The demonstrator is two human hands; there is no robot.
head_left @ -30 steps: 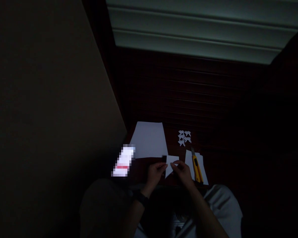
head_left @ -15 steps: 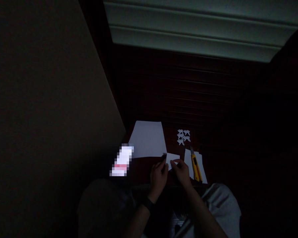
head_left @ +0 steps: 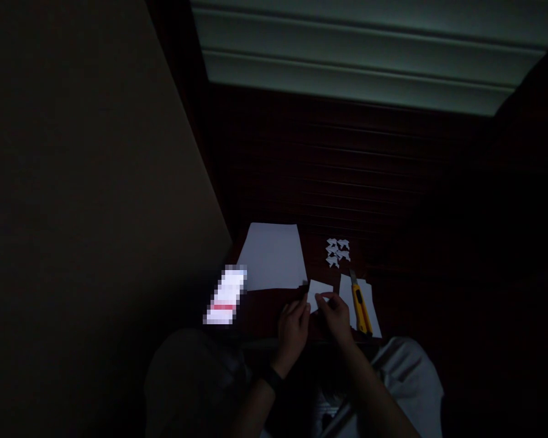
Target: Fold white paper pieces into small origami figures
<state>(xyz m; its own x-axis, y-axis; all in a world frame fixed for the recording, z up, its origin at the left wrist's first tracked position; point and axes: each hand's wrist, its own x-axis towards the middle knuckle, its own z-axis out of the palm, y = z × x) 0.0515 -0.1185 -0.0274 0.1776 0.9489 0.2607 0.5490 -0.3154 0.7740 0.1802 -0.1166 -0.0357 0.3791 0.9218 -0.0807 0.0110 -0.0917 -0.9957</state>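
Observation:
A small white piece of paper [head_left: 320,288] is between my two hands, just above or on the dark table. My left hand [head_left: 294,325] grips its left edge, with the fingers closed together. On its right side, my right hand [head_left: 336,316] pinches the paper between thumb and forefinger. Right of my right hand, a yellow utility knife [head_left: 360,307] lies across a stack of white paper [head_left: 375,316], its blade end pointing away from me. Several small folded white paper shapes [head_left: 332,250] sit in a cluster beyond my hands.
A large white sheet [head_left: 274,255] covers the table's far left. A bright, pixelated phone-like screen [head_left: 227,295] lies at the left edge. Behind the table is a dark slatted surface [head_left: 338,164], and a wall [head_left: 95,182] rises at the left. The room is dim.
Both hands have shifted slightly to the right with the small paper, which is tilted a little more. The knife, sheets and folded shapes stay where they were.

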